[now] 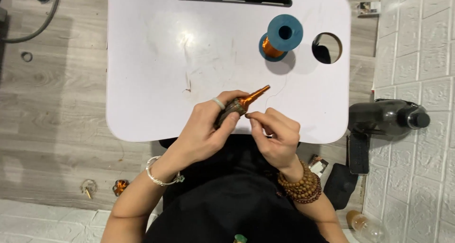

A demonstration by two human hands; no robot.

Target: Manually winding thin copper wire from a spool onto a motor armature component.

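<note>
Both hands closed on a small copper-wound piece over the near edge of the desk.

Left hand (208, 129): grip wrapped around the dark body of the wound piece (242, 102). Right hand (277, 136): fingertips pinched at the body's near end, just beside the left thumb. Long axis runs up and to the right; the tapered orange tip points toward the blue wire spool (280, 38), well apart on the white desk (156, 58). A thin strand seems to trail off near the tip.
</note>
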